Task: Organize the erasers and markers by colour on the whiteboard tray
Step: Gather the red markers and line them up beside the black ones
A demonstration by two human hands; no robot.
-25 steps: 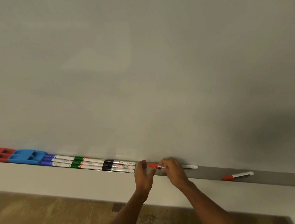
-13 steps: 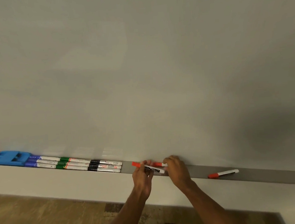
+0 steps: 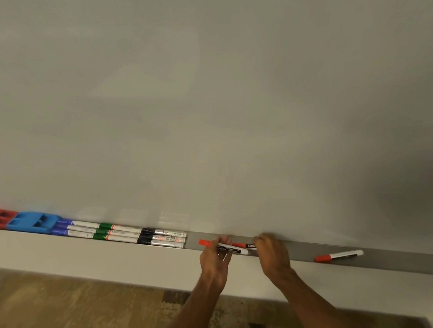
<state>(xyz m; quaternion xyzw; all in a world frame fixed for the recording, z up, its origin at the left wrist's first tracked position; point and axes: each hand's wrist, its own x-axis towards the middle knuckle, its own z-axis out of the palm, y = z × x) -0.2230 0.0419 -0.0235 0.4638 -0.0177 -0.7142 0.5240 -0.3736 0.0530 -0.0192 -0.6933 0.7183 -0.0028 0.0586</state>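
My left hand (image 3: 214,259) pinches a light, stiff, slick red marker (image 3: 222,247) mid-barrel over the tray (image 3: 402,260) at lower centre; right hand (image 3: 271,253) covers a second, grip unclear.

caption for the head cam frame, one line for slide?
Both hands placing red markers on whiteboard tray beside colour-sorted markers.

erasers (image 3: 18,220) far left on tray (image 3: 402,260) | markers (image 3: 127,233) right of them
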